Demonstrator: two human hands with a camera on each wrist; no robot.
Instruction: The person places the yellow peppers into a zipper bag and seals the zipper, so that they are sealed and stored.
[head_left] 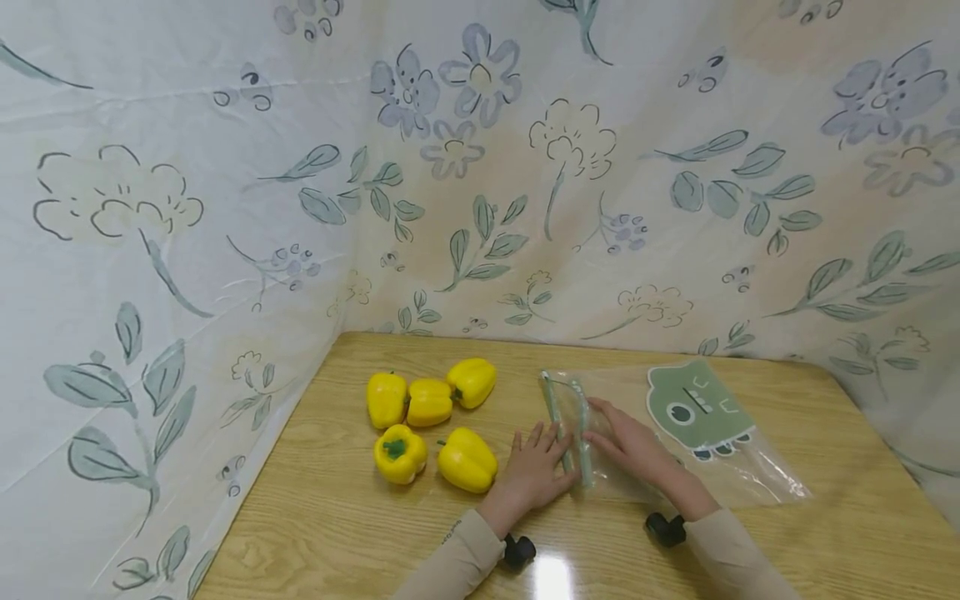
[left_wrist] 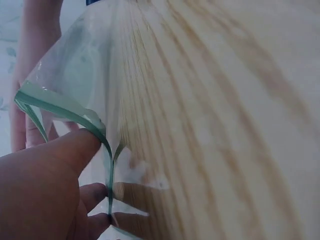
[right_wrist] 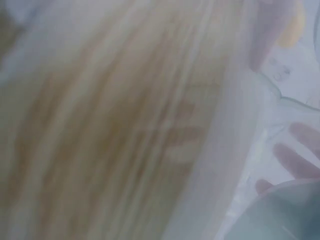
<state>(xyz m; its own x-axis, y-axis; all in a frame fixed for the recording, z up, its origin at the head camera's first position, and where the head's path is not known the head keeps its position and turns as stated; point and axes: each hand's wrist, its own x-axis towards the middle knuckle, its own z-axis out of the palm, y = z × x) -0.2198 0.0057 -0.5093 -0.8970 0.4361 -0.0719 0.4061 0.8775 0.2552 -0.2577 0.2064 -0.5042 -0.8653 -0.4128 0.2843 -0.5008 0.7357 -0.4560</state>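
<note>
Clear bag (head_left: 697, 412) with a green print is laid on the right side of the bench (head_left: 322, 517), and both hands are put at its mouth. Its green edges (left_wrist: 70, 114) are parted a little, so the opening looks partly done. None of the five yellow peppers (head_left: 429, 402) can be seen inside; all are set on the bench, to the left of the bag. A wider gap may be left to make. The left hand (head_left: 532, 471) is spread, its fingers laid on the edge, with nothing gripped. The right hand (head_left: 648, 454) is held over the bag; whether plastic is pinched cannot be told. The bench is made of yellowish wood, and bright light is shone back near the front. Around it, pale cloth (head_left: 660, 250) is hung, with flowers and leaves drawn on.
</note>
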